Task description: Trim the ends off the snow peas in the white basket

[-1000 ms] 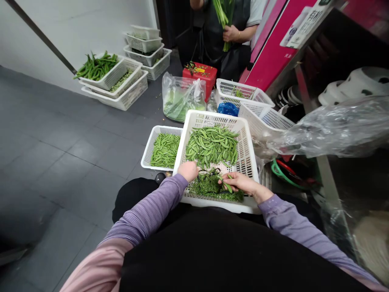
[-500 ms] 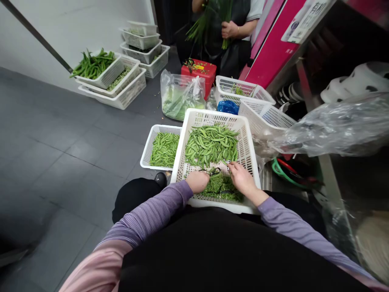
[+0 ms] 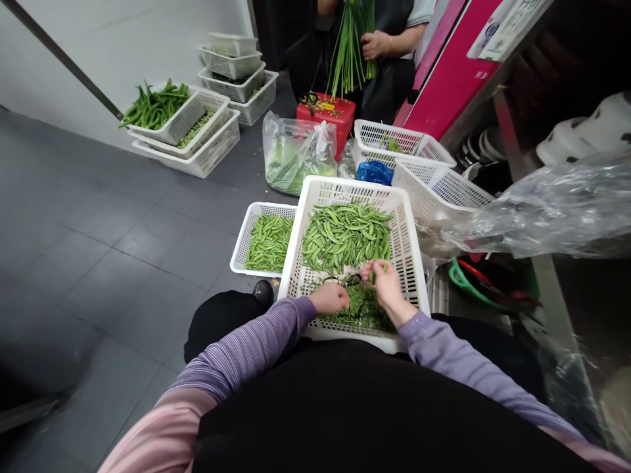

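Note:
A big white basket (image 3: 413,263) stands in front of me, with flat green pea pods (image 3: 345,233) heaped in its far half and green trimmings (image 3: 362,305) in its near half. Between the two heaps lie black-handled scissors (image 3: 353,280). My left hand (image 3: 329,299) is closed over the trimmings, just below the scissors. Whatever its fingers hold is hidden. To the right, my right hand (image 3: 387,286) pinches a green pea pod (image 3: 373,276), partly covered by the fingers, slightly above the trimmings.
A smaller basket of pods (image 3: 269,243) adjoins on the left. Beyond are a bag of green vegetables (image 3: 296,157), a red box (image 3: 328,121) and white baskets (image 3: 438,187). Stacked baskets (image 3: 197,157) stand by the wall. A co-worker's hand (image 3: 375,45) holds long green stalks.
My right hand has risen from the pods' near edge and now pinches a pod. My left hand has shifted slightly right and nearer to me. The co-worker's stalks now hang more upright.

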`<state>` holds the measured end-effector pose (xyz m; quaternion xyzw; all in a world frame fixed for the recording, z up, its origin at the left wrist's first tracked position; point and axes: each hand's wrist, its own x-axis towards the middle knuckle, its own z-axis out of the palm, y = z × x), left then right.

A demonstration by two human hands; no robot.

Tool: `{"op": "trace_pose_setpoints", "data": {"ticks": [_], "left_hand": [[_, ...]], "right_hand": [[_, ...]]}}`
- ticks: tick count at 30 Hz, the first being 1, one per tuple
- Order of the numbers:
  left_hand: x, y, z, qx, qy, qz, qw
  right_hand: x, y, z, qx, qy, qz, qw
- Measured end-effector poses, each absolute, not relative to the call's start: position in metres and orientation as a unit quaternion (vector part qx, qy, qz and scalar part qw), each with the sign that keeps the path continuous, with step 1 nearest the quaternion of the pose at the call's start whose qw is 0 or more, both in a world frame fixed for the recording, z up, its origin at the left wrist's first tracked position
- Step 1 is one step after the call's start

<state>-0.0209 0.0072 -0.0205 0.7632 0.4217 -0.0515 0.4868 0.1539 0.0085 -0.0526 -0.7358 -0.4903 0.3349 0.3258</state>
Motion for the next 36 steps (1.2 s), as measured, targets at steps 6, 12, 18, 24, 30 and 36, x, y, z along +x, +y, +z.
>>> {"op": "trace_pose_setpoints", "data": {"ticks": [6,12,18,24,30,36], "left_hand": [[-0.026,-0.008,-0.032,0.868,0.381,-0.11,0.297],[-0.028,-0.004,-0.032,0.88,0.358,-0.068,0.305],[-0.023,0.005,-0.033,0.776,0.449,-0.004,0.443],[-0.015,0.014,-0.022,0.546,0.442,0.066,0.708],[-0.025,0.012,-0.005,0.537,0.365,0.107,0.753],[-0.032,0.007,0.001,0.574,0.378,0.089,0.721]], "right_hand": [[0.202,0.055,-0.087,-0.79,-0.568,0.225,0.06],[0.19,0.051,-0.1,-0.742,-0.63,0.222,-0.048],[0.187,0.02,-0.067,-0.706,-0.666,0.23,-0.068],[0.163,-0.018,-0.01,-0.555,-0.784,0.251,0.119],[0.16,-0.022,0.01,-0.545,-0.797,0.239,0.106],[0.153,-0.029,0.015,-0.525,-0.78,0.3,0.161]]}}
